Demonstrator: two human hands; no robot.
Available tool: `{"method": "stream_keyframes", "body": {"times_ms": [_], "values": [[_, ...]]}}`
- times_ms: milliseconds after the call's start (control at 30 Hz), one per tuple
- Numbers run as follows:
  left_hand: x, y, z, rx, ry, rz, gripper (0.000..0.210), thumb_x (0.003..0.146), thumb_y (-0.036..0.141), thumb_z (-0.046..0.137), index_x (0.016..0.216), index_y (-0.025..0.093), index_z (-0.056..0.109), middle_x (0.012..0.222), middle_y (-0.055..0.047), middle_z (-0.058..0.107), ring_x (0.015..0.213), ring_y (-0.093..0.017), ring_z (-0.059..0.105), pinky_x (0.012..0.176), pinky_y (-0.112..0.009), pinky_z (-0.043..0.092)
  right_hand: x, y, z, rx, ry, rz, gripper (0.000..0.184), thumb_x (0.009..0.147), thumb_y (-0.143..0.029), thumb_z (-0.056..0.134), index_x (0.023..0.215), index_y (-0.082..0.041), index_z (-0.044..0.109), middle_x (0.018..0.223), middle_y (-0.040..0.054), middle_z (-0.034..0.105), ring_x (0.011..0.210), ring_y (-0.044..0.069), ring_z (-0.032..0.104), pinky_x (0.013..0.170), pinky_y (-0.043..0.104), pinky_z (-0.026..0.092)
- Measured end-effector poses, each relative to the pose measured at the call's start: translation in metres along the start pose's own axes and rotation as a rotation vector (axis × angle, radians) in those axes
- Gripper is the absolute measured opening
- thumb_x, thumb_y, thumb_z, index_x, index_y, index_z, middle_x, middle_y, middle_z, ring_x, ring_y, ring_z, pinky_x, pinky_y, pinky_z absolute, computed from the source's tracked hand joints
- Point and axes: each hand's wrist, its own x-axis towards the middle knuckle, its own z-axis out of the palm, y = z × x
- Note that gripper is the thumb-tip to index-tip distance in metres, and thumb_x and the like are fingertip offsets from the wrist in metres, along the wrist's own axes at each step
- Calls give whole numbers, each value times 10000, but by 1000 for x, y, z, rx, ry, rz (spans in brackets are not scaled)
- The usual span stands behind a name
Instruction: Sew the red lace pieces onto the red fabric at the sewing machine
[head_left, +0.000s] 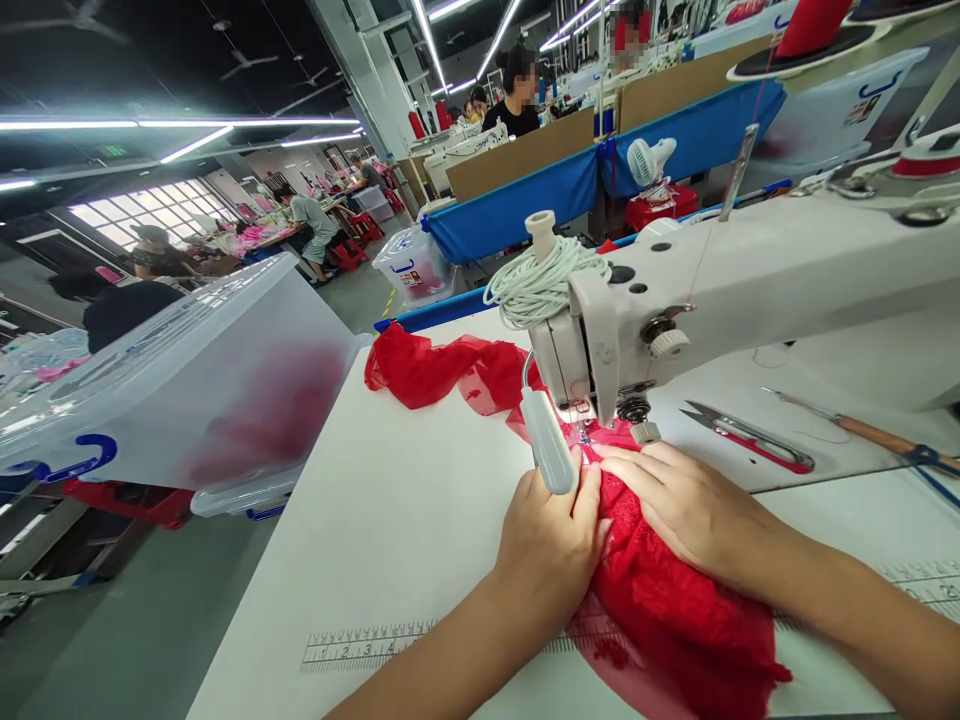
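Observation:
Red lace fabric (660, 590) with sheer mesh runs under the needle of a white sewing machine (750, 280) and trails out behind it. My left hand (551, 535) is closed on the fabric's left edge, its fingertips close to the presser foot (583, 430). Beside it, my right hand (682, 505) lies over the fabric with its fingers stretched out towards the needle. A small grey-white lamp (549, 445) on a bent stem hides part of my left fingers. The fabric under both hands is partly hidden.
Red-handled thread snips (750, 437) and a wooden-handled awl (862, 428) lie right of the needle. A ruler strip (360, 645) marks the white table (300, 590). A translucent bin (187, 390) stands left. Pale cord (551, 275) sits on the machine head. People work behind.

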Motion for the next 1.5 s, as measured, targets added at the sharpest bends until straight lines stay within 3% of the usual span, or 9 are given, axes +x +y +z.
{"method": "stream_keyframes", "body": {"times_ms": [300,433,533,933,1500], "values": [[2,-3,0,-10,64,9,369,958,243,422,1219,76,621,1236,-182,640,931,-303,590,742,-443,537,1,0,0,-89,29,-35,431,864,-24,384,1211,-29,640,1192,148,687,1016,235,612,865,351,563],[2,-6,0,18,67,28,383,948,244,445,1251,77,610,1305,-188,602,945,-294,576,787,-446,528,2,-1,-1,-149,24,-5,448,857,-29,374,1207,-58,653,1175,111,705,925,220,619,759,335,566],[3,-7,1,24,50,31,381,955,248,438,1251,83,611,1299,-194,603,945,-289,573,791,-447,521,2,-3,-2,-182,9,19,463,845,-41,380,1210,-93,660,1196,91,701,890,223,615,709,352,551],[3,-13,0,-5,7,36,402,980,261,396,1304,102,574,1078,-184,665,1001,-301,563,837,-462,472,3,-1,-1,-199,-54,53,475,850,-62,408,1263,-122,636,1287,104,654,952,228,611,765,359,522],[6,-18,-3,-21,-27,35,408,987,288,402,1331,115,538,1086,-157,657,1036,-297,546,903,-499,427,5,1,3,-116,-52,68,435,877,-89,398,1239,-94,639,1234,148,672,890,245,631,715,377,559]]}}
